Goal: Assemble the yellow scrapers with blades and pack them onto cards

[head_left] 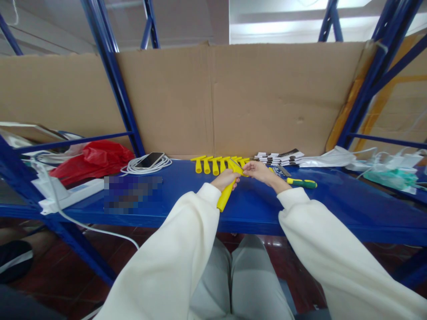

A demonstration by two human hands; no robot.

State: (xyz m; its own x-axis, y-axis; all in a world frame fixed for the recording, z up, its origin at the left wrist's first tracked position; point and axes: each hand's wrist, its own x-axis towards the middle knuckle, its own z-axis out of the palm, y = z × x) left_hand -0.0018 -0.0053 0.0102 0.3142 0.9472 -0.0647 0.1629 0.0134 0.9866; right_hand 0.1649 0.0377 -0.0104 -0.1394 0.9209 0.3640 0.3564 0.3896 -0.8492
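Observation:
My left hand (227, 178) is closed around a yellow T-shaped plastic handle (225, 198), its round grip end slanting down toward me. At its upper end, my right hand (258, 171) is pinched by the crosspiece; whatever sits between those fingertips is too small to make out. Behind both hands, several matching yellow T-shaped handles (207, 166) lie in a row on the blue shelf top, partly covered by the hands. A screwdriver (302, 183) with a green and yellow grip rests just right of my right hand.
Stacked black-and-white packets (280, 157) lie at the back right beside a white plastic bag (328, 158). To the left are a phone (151, 160) on a coiled white cable (130, 167), a red bag (96, 161) and a white power strip (75, 195). Cardboard (253, 98) walls the back.

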